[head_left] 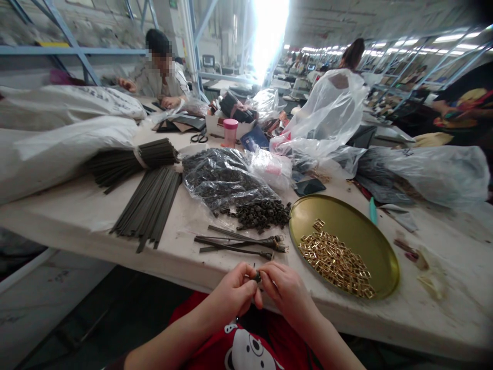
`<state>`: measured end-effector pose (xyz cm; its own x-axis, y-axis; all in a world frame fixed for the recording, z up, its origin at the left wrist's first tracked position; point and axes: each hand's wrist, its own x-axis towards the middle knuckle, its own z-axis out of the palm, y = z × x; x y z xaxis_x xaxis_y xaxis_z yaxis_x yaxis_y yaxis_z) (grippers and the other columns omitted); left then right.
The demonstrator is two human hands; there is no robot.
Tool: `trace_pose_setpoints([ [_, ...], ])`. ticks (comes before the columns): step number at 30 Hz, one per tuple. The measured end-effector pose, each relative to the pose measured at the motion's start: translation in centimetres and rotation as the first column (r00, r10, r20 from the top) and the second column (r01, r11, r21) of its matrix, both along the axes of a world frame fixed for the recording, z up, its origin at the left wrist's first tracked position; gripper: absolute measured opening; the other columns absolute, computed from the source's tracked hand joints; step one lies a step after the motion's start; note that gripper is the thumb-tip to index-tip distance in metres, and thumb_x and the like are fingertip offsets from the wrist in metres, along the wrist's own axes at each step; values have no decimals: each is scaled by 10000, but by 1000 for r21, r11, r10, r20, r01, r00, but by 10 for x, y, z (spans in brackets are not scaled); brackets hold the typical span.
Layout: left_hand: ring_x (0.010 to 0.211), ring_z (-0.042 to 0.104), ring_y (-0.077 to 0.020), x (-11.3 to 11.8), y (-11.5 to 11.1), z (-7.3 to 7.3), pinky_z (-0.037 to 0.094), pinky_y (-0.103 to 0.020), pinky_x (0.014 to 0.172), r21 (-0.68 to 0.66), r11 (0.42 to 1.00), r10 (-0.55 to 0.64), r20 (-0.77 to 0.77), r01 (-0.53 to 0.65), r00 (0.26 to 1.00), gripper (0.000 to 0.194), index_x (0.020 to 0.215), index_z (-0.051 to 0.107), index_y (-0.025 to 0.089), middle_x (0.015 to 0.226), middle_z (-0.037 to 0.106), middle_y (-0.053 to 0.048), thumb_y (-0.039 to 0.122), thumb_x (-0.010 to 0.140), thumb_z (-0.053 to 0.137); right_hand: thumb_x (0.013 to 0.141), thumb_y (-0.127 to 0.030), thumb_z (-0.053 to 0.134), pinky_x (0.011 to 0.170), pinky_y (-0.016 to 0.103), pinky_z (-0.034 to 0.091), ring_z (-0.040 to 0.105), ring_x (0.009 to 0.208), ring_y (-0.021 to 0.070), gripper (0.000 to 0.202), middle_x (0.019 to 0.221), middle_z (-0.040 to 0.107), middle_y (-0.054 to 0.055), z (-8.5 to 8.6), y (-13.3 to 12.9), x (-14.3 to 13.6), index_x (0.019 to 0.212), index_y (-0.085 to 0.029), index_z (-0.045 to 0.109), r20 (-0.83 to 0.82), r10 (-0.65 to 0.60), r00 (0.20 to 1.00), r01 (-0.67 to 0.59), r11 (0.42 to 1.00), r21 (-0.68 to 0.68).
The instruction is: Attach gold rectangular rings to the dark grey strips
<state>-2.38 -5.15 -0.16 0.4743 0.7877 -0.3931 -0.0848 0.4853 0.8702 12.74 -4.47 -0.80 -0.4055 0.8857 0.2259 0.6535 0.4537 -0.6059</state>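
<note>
At the table's front edge my left hand (pixel 239 289) and my right hand (pixel 284 285) meet, fingertips pinched around a small dark strap piece (pixel 256 277). Most of that piece is hidden by my fingers. Just beyond lie a few dark straps with buckles fitted (pixel 246 243). Behind them is a heap of small black loops (pixel 264 214), spilling from a clear plastic bag (pixel 227 177). To the right, a round gold tray (pixel 348 216) holds a pile of gold buckles (pixel 335 262). Loose dark strips (pixel 148 205) lie fanned out on the left.
A tied bundle of strips (pixel 133 160) rests beside large white sacks (pixel 57 149). Farther back are scissors (pixel 199 136), a pink-lidded jar (pixel 230 132), a dark phone-like slab (pixel 310 187) and plastic bags (pixel 323 113). A person (pixel 164 74) sits across the table.
</note>
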Motion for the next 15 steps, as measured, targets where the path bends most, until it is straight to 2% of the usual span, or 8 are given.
trace_pose_setpoints([
  [4,312,251,-31,-2,-4,-3,144,-161,326,-23,1000,-18,-13,18,1000,105,780,360,195,476,514,79,261,750,436,843,-186,446,605,258,431,574,672,160,175,721,625,35,6,0,4,757,-190,598,24,90,996,-86,986,-141],
  [7,331,261,-40,-3,-5,-6,147,-162,343,-18,999,-39,-40,39,998,84,785,364,193,443,497,86,195,734,431,831,-167,449,589,257,420,561,653,157,184,703,618,31,5,0,6,729,-195,599,50,126,991,-116,979,-165],
  [11,311,233,-41,-7,-2,-6,131,-164,334,-84,991,-106,23,108,994,91,796,373,195,413,480,94,200,728,434,791,-121,446,567,258,395,533,619,157,187,658,591,26,-3,-1,5,697,-192,591,45,90,995,-84,989,-119],
  [15,298,216,-29,-15,4,0,111,-165,319,-198,970,-121,95,138,988,144,813,400,189,446,499,87,272,732,486,826,-182,427,567,245,393,534,612,148,181,652,586,14,-1,-1,9,713,-196,569,-93,-11,996,-10,974,-226],
])
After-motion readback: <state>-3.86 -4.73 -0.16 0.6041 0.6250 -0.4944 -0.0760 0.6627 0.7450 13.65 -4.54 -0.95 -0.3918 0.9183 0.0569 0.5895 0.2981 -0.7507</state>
